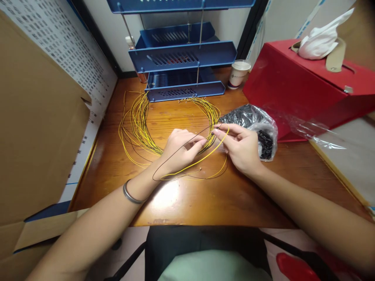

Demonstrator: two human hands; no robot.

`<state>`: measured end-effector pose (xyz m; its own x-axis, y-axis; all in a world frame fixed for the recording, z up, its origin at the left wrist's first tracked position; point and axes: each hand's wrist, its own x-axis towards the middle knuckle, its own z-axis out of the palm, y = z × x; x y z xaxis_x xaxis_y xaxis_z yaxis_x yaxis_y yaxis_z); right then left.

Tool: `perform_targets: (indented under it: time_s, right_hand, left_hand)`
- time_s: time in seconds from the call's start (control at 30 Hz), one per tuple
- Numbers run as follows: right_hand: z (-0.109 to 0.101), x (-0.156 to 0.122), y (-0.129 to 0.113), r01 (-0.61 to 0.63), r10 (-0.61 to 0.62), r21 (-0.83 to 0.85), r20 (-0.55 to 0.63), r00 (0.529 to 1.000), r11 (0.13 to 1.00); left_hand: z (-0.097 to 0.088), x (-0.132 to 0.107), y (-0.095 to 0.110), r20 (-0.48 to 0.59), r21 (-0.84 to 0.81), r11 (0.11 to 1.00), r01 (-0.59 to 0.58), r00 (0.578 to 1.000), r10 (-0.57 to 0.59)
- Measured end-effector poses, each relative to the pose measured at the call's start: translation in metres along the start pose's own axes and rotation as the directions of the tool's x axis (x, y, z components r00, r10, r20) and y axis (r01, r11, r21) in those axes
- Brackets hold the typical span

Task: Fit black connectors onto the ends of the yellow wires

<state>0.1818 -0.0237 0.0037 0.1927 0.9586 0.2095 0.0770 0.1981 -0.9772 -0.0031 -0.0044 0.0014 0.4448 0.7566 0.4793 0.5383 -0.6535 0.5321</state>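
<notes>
My left hand (180, 150) and my right hand (241, 146) meet over the middle of a wooden desk (205, 199). Both pinch thin wires: a yellow wire (202, 159) and a dark wire (175, 154) loop from the fingertips down toward the desk's front. My right fingertips pinch the wire ends near the coil's right side. Behind the hands lies a large coil of yellow and dark wires (140, 125). A clear plastic bag of small black parts (258, 125) sits just right of my right hand.
A blue stacked paper tray (183, 58) stands at the back with a paper cup (238, 73) beside it. A red box (301, 89) with a white tissue fills the right. Cardboard (38, 128) walls the left. A metal bracelet (130, 195) circles my left wrist.
</notes>
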Motion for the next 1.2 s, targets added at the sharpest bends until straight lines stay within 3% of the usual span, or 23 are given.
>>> perform_targets:
  time_s: [0.2, 0.43, 0.67, 0.83, 1.07, 1.2]
  right_hand:
    - [0.0034, -0.0058, 0.0012, -0.013, 0.018, -0.062, 0.077, 0.997, 0.998]
    - [0.0000, -0.0015, 0.0006, 0.037, -0.037, -0.040, -0.019, 0.999, 0.999]
    - [0.0024, -0.0050, 0.0033, 0.073, -0.070, -0.158, 0.020, 0.997, 0.985]
    - [-0.0006, -0.0005, 0.0038, 0.121, -0.128, -0.141, -0.042, 0.991, 0.983]
    - [0.0025, -0.0027, 0.0046, 0.085, -0.083, -0.136, 0.026, 0.996, 0.987]
    - [-0.0001, 0.0002, 0.0044, 0.111, -0.114, -0.118, -0.019, 0.993, 0.987]
  left_hand:
    - [0.0014, 0.0011, -0.0030, -0.005, -0.004, 0.999, -0.039, 0.999, 0.039]
    - [0.0010, -0.0004, -0.0031, -0.011, -0.011, 1.000, -0.022, 1.000, 0.022]
    - [0.0022, -0.0005, -0.0032, -0.027, -0.043, 0.998, -0.051, 0.998, 0.050]
    - [0.0028, 0.0014, -0.0036, -0.061, -0.055, 0.996, -0.067, 0.996, 0.064]
    - [0.0022, 0.0010, -0.0041, -0.038, -0.046, 0.996, -0.079, 0.996, 0.078]
    - [0.0027, 0.0013, -0.0045, -0.065, -0.044, 0.996, -0.075, 0.995, 0.072]
